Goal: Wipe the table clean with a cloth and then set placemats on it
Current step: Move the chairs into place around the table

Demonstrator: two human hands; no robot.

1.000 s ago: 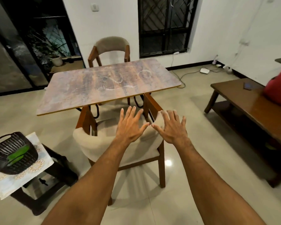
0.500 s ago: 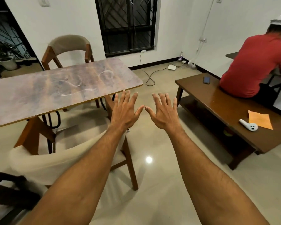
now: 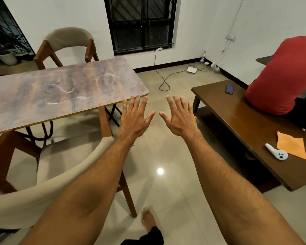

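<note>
As fingers spread empty, left hand hovers beside the table corner, right hand over floor.

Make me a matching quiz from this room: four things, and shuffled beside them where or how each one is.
Things: 1 orange cloth; 2 phone; 3 table; 4 left hand.
States: A streaked with white smears; B open, holding nothing; C on the bench beside the white controller; D on the bench by the person in red.
Pairs: 1-C; 2-D; 3-A; 4-B.
</note>
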